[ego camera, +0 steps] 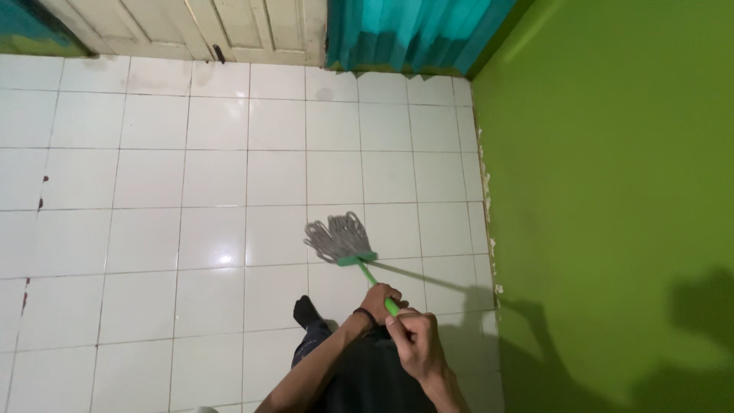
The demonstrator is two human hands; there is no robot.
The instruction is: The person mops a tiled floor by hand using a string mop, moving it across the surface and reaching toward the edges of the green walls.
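- Your left hand (pixel 382 300) is wrapped tight around the green mop handle (pixel 376 284). It is the lower grip, the one nearer the mop head (pixel 338 238), and a dark band circles its wrist.
- Your right hand (pixel 413 343) is closed on the same handle just behind the left, nearly touching it, with the knuckles turned up toward you.
- From your hands the handle runs forward and a little to the left, sloping down to the floor (pixel 191 176). That line is its long axis.
- The grey string mop head lies flat on the white tiles ahead of your left hand, its strands fanned away from you and its green clamp on the near side.
- Both forearms come in from below. The left crosses in from the left, bent at the elbow, and the right is straighter.
- Your dark-socked foot (pixel 306 310) stands just left of the handle, close behind the mop head.
- The green wall (pixel 612 191) stands to the right of the mop head, apart from it; a pale door (pixel 191 30) and a teal curtain (pixel 405 30) are well beyond it.
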